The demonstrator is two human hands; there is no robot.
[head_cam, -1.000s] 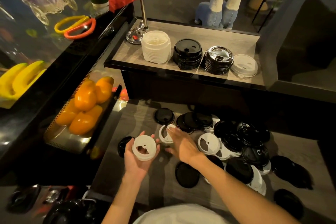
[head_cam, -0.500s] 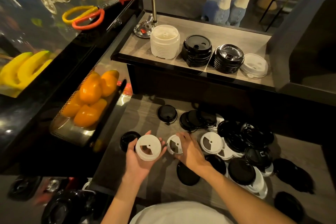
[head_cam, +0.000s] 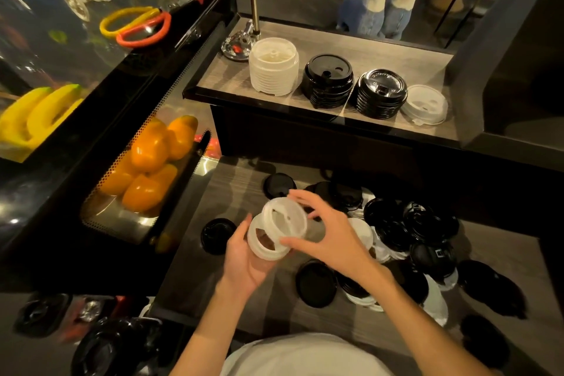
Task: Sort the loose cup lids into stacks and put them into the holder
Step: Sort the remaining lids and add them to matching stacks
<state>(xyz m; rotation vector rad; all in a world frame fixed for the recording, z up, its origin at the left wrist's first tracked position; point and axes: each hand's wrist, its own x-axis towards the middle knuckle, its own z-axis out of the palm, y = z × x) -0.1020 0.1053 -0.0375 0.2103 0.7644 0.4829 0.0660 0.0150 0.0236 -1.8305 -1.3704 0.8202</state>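
Observation:
My left hand (head_cam: 244, 262) cradles a white lid (head_cam: 264, 242) from below, above the lower wooden shelf (head_cam: 232, 192). My right hand (head_cam: 328, 235) pinches a second white lid (head_cam: 283, 218), tilted and overlapping the top of the first. Loose black and white lids (head_cam: 406, 232) lie heaped to the right of my hands. On the upper shelf (head_cam: 225, 82) stand sorted stacks: a tall white stack (head_cam: 273, 70), a black stack (head_cam: 328, 81), another black stack (head_cam: 381, 93) and a low white stack (head_cam: 425, 105).
Single black lids lie left of my hands (head_cam: 216, 235), behind them (head_cam: 279, 184) and in front (head_cam: 316, 284). A tray of orange peppers (head_cam: 149, 161) sits to the left. Bananas (head_cam: 36, 119), scissors (head_cam: 137, 26) and a flag stand (head_cam: 241, 44) are farther back.
My right hand picked a white lid off the shelf and carried it left onto the lid in my left hand. My left hand stayed roughly in place.

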